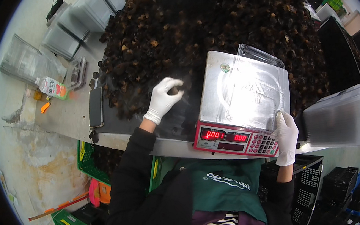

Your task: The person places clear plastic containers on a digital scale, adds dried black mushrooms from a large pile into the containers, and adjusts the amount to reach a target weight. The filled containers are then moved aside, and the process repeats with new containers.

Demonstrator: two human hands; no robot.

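A digital weighing scale [216,86] with a steel pan and red body stands before me, its red digits lit. On the pan lies a clear plastic container [264,94], its far end overhanging the pan's back edge. My right hand [287,138], in a white glove, pinches the container's near right corner beside the keypad. To the scale's left, my left hand [165,97], also gloved, hovers over the dark tabletop, thumb and fingers apart in a curve. Just beyond it rises a big heap of dark wood ear mushrooms [204,22]; blur hides some pieces near the fingertips.
Stacked clear containers [336,117] stand right of the scale; more container stacks [74,25] are at back left. A smartphone [96,107], a drink bottle [52,88] and a filled clear box [77,72] lie left. A green crate [89,163] sits below the table edge.
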